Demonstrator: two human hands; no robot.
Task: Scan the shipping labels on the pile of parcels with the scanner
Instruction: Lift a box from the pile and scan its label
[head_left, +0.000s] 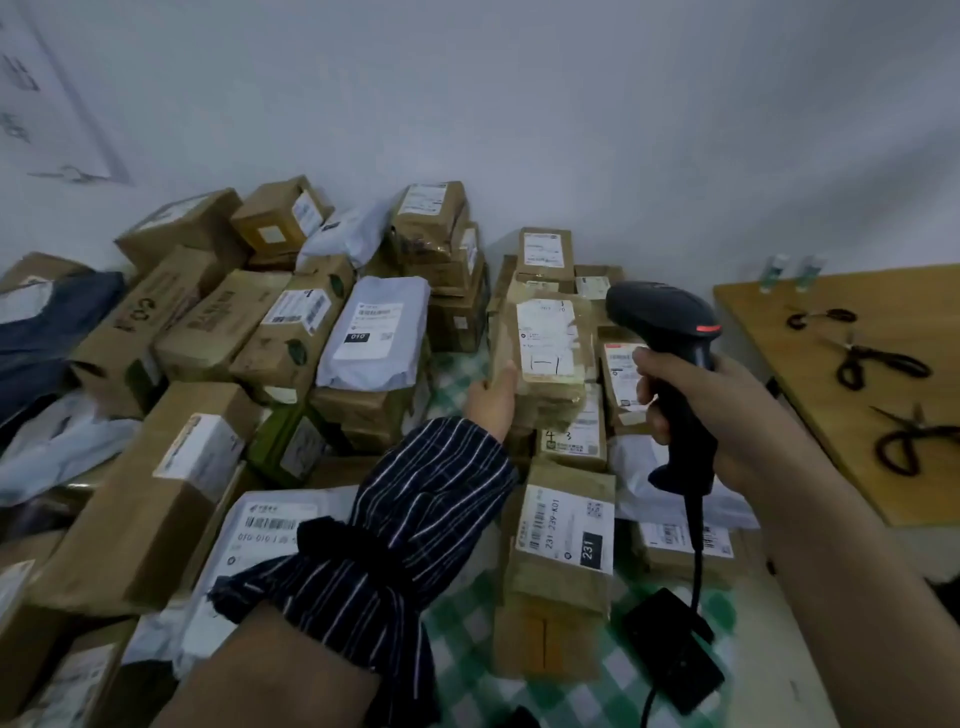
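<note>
Left hand (491, 397) grips taped brown parcel (553, 358) by lower-left edge, label up. Right hand (727, 410) wraps scanner (670, 332) handle, scanner head at parcel's 3 o'clock. Rest of pile (260, 338) spreads toward 9 o'clock.

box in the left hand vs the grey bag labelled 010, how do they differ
The box is brown cardboard wrapped in tape; the bag is soft pale grey plastic. The box is held up by the left hand near the scanner; the bag lies on other parcels, untouched. Both carry a white shipping label.
</note>
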